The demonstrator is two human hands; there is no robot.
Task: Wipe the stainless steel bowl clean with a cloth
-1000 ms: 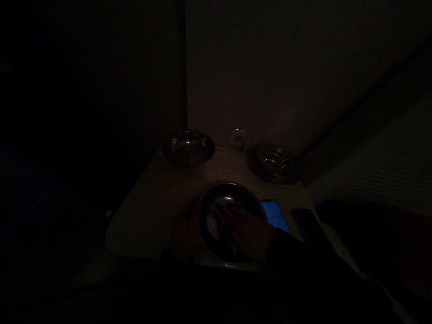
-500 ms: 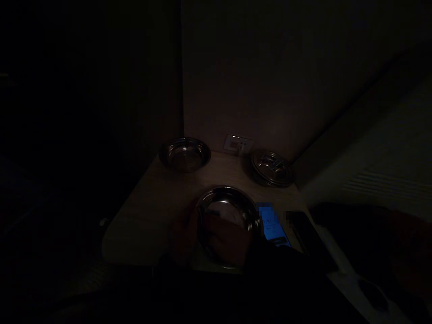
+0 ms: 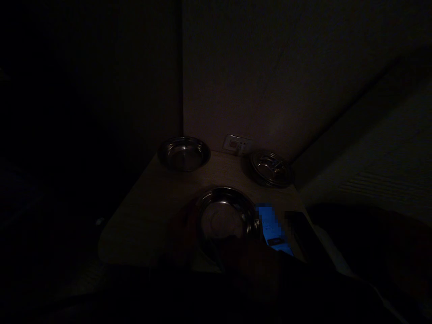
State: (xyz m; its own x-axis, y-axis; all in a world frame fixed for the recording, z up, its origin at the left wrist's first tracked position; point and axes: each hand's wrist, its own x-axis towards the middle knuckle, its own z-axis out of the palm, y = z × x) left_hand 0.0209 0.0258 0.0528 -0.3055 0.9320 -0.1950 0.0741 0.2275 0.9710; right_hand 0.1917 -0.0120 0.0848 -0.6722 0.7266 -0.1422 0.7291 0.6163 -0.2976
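The scene is very dark. A shiny round steel bowl [image 3: 222, 218] stands near the front edge of the table. My left hand [image 3: 182, 236] is at its left rim and appears closed on it, though the fingers are barely visible. At the bowl's front right side, my right hand [image 3: 248, 258] shows as a dim reddish shape with its fingers curled. A dark, narrow shape lies by these fingers, too dim to name. The inside bottom of the bowl shows bare, reflecting metal.
Another steel bowl [image 3: 184, 155] sits at the table's back left. Stacked steel dishes [image 3: 272, 168] stand back right, below a wall socket [image 3: 237, 144]. A lit phone [image 3: 272, 225] and a dark flat object [image 3: 307, 236] lie right of the near bowl. The wooden table [image 3: 141, 216] meets the wall behind.
My right hand has moved out of the bowl's middle, towards me and to the right, uncovering the bottom. My left hand stays at the left rim. The scene is darker.
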